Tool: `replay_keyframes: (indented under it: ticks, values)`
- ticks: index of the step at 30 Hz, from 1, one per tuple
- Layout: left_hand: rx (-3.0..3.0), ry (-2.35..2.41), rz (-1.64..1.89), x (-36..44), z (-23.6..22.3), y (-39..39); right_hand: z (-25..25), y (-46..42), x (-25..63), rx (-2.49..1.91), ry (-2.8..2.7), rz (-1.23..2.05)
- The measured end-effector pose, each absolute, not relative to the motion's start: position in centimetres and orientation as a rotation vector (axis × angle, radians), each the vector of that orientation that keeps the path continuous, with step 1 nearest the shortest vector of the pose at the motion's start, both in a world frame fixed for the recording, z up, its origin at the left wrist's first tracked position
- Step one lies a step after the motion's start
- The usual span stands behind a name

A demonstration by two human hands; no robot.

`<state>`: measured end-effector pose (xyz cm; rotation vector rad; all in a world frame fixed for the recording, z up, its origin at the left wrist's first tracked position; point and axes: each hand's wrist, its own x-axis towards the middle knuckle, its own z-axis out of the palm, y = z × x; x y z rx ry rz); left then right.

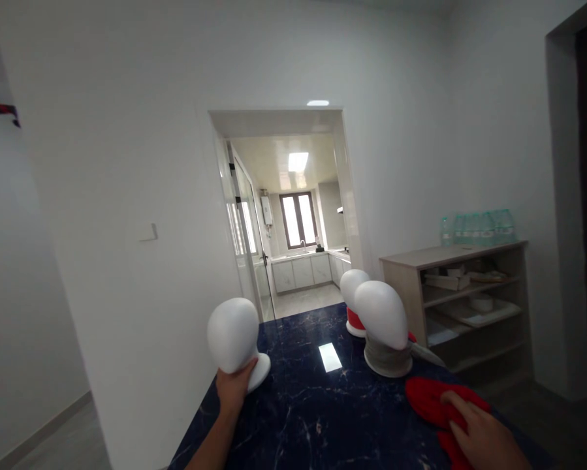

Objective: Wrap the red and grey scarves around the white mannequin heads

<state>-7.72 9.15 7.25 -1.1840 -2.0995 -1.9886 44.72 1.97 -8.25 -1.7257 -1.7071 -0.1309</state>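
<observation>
On the left of the dark blue marbled table (317, 411), my left hand (235, 384) is wrapped round the neck of a white mannequin head (233, 333). That head leans to the left over its round base. At the lower right, my right hand (482, 427) has its fingers closed on a bright red cloth (428, 398), which lies bunched at the table's right side; its exact kind is unclear. Beyond it stands a second white mannequin head (382, 313) with a grey fabric band (387, 358) round its neck. A third head (352, 286), partly hidden behind it, has red fabric (354, 320) round its neck.
A wooden shelf unit (469, 254) stands past the table's right side, with several water bottles (484, 226) on top and trays and papers inside. A doorway ahead opens on a kitchen, its glass door (249, 228) swung to the left. A white wall (141, 294) runs along the left.
</observation>
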Motion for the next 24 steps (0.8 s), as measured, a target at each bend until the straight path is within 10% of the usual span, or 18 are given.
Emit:
replay_keyframes:
  ticks: [10,24]
  values:
    - [-1.649,-2.201,-1.89,4.4,-1.1,4.6,-7.0,1.8,43.8,-1.69,-1.729,-0.049]
    - [-1.608,-2.411,-1.64,5.9,-0.2,-1.8,-1.6,-2.7,41.8,-1.3,-1.723,0.262]
